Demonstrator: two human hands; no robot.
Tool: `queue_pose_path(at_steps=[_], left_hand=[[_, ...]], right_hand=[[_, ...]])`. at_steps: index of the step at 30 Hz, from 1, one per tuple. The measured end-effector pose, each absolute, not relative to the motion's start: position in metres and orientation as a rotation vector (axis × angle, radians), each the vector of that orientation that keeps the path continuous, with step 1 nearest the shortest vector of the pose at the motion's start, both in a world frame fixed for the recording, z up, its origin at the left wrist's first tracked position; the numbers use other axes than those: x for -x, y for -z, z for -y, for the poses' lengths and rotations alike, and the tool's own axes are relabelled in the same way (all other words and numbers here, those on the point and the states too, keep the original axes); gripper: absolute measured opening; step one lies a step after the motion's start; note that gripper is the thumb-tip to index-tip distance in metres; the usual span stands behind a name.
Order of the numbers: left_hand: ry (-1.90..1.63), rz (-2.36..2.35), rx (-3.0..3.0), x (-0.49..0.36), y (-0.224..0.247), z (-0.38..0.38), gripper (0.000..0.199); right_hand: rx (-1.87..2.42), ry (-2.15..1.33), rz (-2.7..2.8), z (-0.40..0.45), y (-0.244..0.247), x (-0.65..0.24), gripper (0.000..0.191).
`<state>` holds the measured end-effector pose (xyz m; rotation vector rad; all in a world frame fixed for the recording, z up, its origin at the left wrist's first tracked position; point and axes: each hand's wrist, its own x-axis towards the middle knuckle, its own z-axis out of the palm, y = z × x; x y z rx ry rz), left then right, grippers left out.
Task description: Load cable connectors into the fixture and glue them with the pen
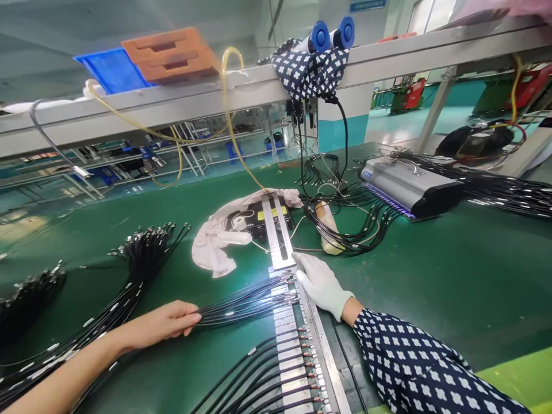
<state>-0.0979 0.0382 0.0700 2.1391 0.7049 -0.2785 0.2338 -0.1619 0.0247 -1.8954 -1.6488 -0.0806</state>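
My left hand (183,319), bare, is closed around a bundle of thin black cables (241,302). The cables run right from its fingers to a long metal fixture (297,345), where their connector ends lie close together. My right hand (319,282) wears a white glove. Its fingers are bent in at the upper end of the fixture, beside those connectors; whatever they pinch is hidden. Nearer to me, several more black cables (259,368) sit evenly spaced across the fixture, connector ends toward the rail. Beyond it, a slotted metal plate (278,230) extends away over a black device (254,221).
Cable bundles (149,253) lie at left on the green table (474,276). A pale cloth (215,241) partly wraps the device. A bottle-like object (328,227), coiled cables and a silver lamp-like unit (409,184) stand at right. A rail (194,103) with hanging hoses crosses above.
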Motion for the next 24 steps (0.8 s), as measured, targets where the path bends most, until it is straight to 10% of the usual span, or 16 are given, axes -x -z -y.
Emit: queue_pose_path(at_steps=[13, 24], left_hand=[[0.183, -0.898, -2.354, 0.106, -0.053, -0.059, 0.057], [-0.17, -0.672, -2.486, 0.056, -0.015, 0.096, 0.027]], right_hand=[[1.904, 0.088, 1.671, 0.162, -0.026, -0.235, 0.037], [1.908, 0.083, 1.706, 0.162, -0.02, -0.239, 0.037]])
